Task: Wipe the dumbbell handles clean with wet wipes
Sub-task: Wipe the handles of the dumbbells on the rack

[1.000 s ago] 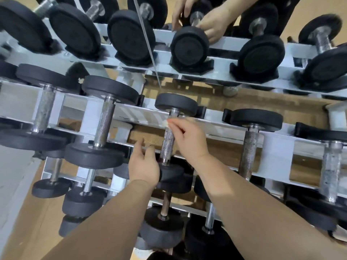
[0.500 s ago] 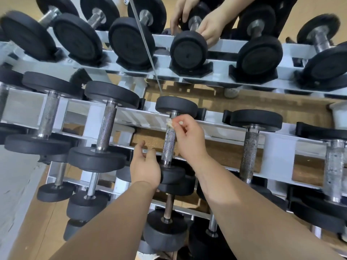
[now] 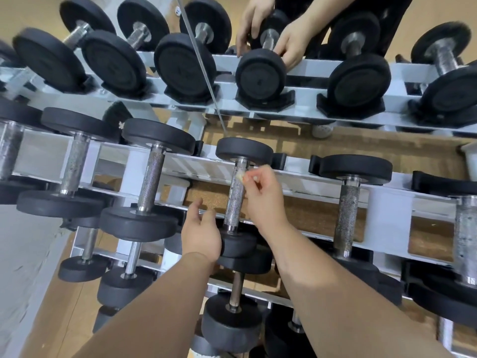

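Nearest the camera, both bare forearms reach up and away over a lower-tier dumbbell [image 3: 232,324]. The left hand [image 3: 201,233] comes first. It lies against the left side of the near head [image 3: 238,245] of the dumbbell [image 3: 233,210] being cleaned, thumb and fingers loose and not curled round anything (whether it presses the weight or only rests there I cannot tell).

Just beyond it the knurled handle [image 3: 236,189] runs straight away from the person, from near head to far head [image 3: 244,150], across the two rails of the white rack [image 3: 201,167]. That near-to-far axis is what the coming move turns on. Judging by the task, a wiping stroke has to travel along it, toward the body or away.

The right hand [image 3: 264,197] is the farther one and sits just right of the handle. Its fingertips pinch a small, bunched wet wipe [image 3: 240,176] against the upper part of the bar, close under the far head. Most of the handle's length therefore lies below the wipe — between it and the left hand.

To the right a neighbouring handle [image 3: 347,213] looks speckled and, I would guess, not yet wiped.

Farthest off, on the top tier, another person's hands [image 3: 291,45] hold a small dumbbell [image 3: 260,73].
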Motion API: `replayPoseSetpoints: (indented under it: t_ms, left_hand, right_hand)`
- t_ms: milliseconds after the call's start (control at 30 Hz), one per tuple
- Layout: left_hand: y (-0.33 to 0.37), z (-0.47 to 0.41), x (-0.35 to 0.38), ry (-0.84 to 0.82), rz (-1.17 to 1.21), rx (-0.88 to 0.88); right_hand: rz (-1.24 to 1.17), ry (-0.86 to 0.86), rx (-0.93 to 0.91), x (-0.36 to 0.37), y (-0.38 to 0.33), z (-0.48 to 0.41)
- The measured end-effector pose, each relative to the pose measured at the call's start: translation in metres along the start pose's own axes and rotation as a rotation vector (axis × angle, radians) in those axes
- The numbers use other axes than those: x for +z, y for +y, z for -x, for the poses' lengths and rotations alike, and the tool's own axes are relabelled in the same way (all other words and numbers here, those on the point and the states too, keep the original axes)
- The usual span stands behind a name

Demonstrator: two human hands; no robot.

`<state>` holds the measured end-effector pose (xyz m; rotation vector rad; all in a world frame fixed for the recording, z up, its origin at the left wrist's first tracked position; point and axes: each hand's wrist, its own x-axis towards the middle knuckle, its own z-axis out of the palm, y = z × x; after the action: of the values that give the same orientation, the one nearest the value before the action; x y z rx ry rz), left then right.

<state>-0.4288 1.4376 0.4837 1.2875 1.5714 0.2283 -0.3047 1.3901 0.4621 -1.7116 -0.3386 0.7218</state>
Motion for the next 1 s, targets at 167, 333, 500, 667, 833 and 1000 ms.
replayPoseSetpoints:
  t_ms: [167, 333, 500, 667, 833, 1000]
  left_hand:
    - [0.004, 0.005, -0.001, -0.005, 0.002, 0.003]
    - [0.003, 0.003, 0.000, 0.003, 0.016, 0.007]
    - [0.001, 0.000, 0.001, 0.017, 0.029, 0.018]
    - [0.003, 0.003, 0.000, 0.018, 0.004, 0.033]
    - [0.002, 0.002, 0.000, 0.011, -0.029, 0.041]
    - [0.003, 0.002, 0.001, 0.024, -0.008, 0.019]
  right_hand:
    - [0.150, -0.138, -0.018, -0.010, 0.012, 0.025]
    - [0.171, -0.185, -0.066, -0.013, 0.019, 0.038]
    - [0.010, 0.032, -0.036, -0.001, -0.003, -0.005]
    - [0.044, -0.045, -0.004, -0.005, 0.017, 0.019]
    - [0.109, -0.103, -0.046, -0.006, 0.021, 0.033]
    - [-0.072, 0.117, 0.029, 0.008, -0.002, -0.009]
